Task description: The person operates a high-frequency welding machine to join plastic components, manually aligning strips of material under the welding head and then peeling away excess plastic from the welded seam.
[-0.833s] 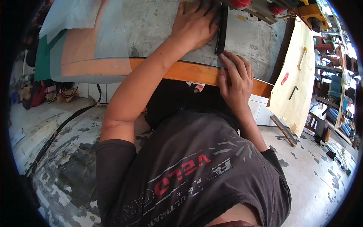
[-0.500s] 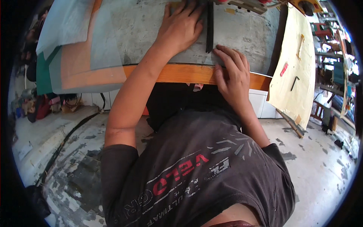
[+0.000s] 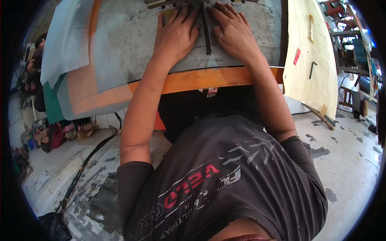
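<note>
A narrow black strip [image 3: 206, 34] lies lengthwise on the grey, scuffed worktop [image 3: 128, 40], its near end pointing toward me. My left hand [image 3: 177, 35] rests palm down just left of the strip, fingers stretched forward and slightly apart. On the other side, my right hand [image 3: 234, 34] lies flat with its fingers extended and its thumb near the strip. I cannot tell whether either hand touches the strip. Ahead of the fingertips, a metal bar with holes [image 3: 161, 4] crosses the top edge of the view.
An orange wooden edge [image 3: 193, 79] fronts the worktop. At left hang translucent sheets [image 3: 66, 44] and a green sheet [image 3: 53, 104]. A cream board [image 3: 297, 80] at right carries a red piece [image 3: 297, 56] and a black hex key [image 3: 312, 70]. A dark cable [image 3: 86, 160] runs over the floor.
My right hand has moved forward and left from the worktop's front edge to beside the strip. My left hand stays flat on the worktop. The whole view has shifted slightly.
</note>
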`<control>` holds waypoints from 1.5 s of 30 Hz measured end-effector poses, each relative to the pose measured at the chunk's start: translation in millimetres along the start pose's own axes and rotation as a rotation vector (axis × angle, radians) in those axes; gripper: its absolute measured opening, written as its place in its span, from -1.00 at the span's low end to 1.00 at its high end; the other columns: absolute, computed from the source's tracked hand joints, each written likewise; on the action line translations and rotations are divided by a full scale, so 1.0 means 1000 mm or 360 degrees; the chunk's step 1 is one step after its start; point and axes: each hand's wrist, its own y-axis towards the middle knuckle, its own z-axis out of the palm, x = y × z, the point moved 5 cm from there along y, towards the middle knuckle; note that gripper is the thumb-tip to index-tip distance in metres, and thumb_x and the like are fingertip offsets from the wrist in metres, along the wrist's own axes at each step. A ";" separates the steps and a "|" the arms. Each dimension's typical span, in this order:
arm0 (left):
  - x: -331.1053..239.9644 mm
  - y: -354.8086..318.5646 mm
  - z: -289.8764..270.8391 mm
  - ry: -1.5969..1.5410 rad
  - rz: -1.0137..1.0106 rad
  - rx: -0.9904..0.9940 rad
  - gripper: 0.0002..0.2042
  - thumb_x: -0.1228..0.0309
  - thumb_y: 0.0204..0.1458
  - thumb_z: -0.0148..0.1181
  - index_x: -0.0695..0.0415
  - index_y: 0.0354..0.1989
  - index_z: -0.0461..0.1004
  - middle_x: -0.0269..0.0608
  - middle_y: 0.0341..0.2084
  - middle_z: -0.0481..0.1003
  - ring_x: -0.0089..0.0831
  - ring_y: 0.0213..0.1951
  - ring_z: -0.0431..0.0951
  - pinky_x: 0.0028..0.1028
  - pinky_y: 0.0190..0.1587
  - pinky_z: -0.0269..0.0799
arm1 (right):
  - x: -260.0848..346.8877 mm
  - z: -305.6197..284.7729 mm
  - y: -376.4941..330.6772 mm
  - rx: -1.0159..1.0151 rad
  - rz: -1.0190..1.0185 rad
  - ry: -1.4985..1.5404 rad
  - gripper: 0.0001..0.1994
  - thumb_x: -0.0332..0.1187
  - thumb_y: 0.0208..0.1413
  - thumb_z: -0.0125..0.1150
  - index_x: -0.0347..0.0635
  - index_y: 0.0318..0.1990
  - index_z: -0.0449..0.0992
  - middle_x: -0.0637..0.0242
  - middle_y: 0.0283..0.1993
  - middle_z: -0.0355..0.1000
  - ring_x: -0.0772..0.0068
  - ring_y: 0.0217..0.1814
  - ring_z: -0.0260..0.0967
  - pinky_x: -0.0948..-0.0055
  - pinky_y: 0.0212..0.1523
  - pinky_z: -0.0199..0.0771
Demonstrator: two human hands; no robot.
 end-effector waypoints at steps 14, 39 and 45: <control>-0.001 -0.005 0.001 0.0013 -0.0110 0.0001 -0.39 0.01 0.35 0.12 -0.18 0.56 0.29 -0.16 0.54 0.28 -0.17 0.57 0.20 0.18 0.60 -0.09 | -0.021 0.010 0.017 0.0105 -0.0061 0.0036 -0.47 -0.25 0.31 0.01 0.03 0.42 0.49 0.15 0.59 0.29 -0.02 0.72 0.05 -0.10 0.66 -0.08; -0.003 -0.004 0.001 0.0074 -0.0084 -0.0078 -0.42 0.02 0.39 0.07 -0.12 0.54 0.32 -0.15 0.51 0.33 -0.17 0.56 0.24 0.15 0.60 -0.10 | -0.033 0.012 0.021 0.0226 -0.0096 0.0077 -0.43 -0.18 0.33 -0.06 0.20 0.48 0.46 0.19 0.66 0.20 -0.01 0.73 0.01 -0.09 0.66 -0.12; -0.003 -0.005 0.001 0.0064 -0.0085 -0.0082 -0.43 0.02 0.38 0.07 -0.13 0.53 0.33 -0.13 0.51 0.32 -0.15 0.55 0.24 0.18 0.60 -0.09 | -0.030 0.010 0.019 0.0225 -0.0043 0.0045 -0.44 -0.18 0.34 -0.06 0.19 0.49 0.45 0.19 0.65 0.22 0.00 0.74 0.01 -0.07 0.67 -0.14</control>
